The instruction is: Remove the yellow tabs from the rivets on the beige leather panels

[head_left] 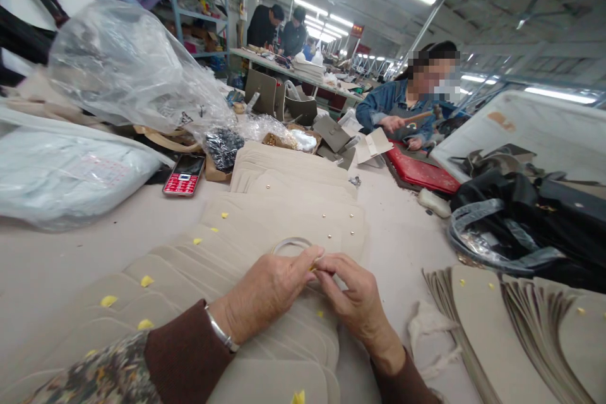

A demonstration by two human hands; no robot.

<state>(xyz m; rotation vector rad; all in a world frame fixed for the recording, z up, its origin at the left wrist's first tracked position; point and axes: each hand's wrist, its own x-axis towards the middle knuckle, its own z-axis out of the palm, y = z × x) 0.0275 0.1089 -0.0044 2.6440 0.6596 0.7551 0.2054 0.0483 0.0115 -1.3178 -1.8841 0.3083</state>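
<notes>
My left hand (269,293) and my right hand (353,293) meet fingertip to fingertip over a row of overlapping beige leather pieces (246,246). Both pinch a small yellow bit (313,267) between them. A thin roll of clear tape (291,245) lies on the pieces just behind my fingers. Small yellow scraps (146,281) dot the leather pieces to the left. A silver bangle sits on my left wrist.
A red phone (184,175) lies by large plastic bags (118,63) at left. More beige stacks (511,322) fan out at right, behind them black bags (534,214). A person in a denim jacket (392,107) works with a hammer over a red mat (421,173).
</notes>
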